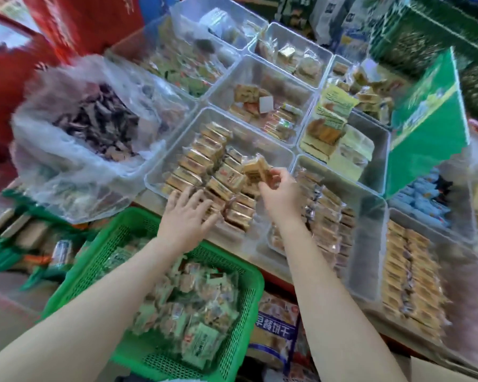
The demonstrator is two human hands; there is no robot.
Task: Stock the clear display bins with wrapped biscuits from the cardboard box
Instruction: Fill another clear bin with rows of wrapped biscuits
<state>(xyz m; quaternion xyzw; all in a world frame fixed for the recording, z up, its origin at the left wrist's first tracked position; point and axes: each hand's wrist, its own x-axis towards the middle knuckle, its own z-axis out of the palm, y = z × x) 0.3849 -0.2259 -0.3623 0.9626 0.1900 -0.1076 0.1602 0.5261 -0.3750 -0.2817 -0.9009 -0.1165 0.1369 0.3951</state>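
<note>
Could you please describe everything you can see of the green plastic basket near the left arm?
The green basket looks like moulded plastic, rectangular, with perforated mesh walls and a solid rim. It sits low in front of the display, below the clear bins, tilted in the view. It is partly filled with loose pale green and clear wrapped snack packets. The left forearm passes above it; contact cannot be told.

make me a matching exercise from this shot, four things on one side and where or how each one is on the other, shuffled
Things:
1. left hand
2. right hand
3. green basket
4. plastic bag of dark pieces

States:
A. below the bins, full of pale green packets
B. pinching wrapped biscuits over a clear bin
C. left of the bins, open at the top
D. fingers straight, on the biscuit rows

Pairs: 1-D, 2-B, 3-A, 4-C
</note>
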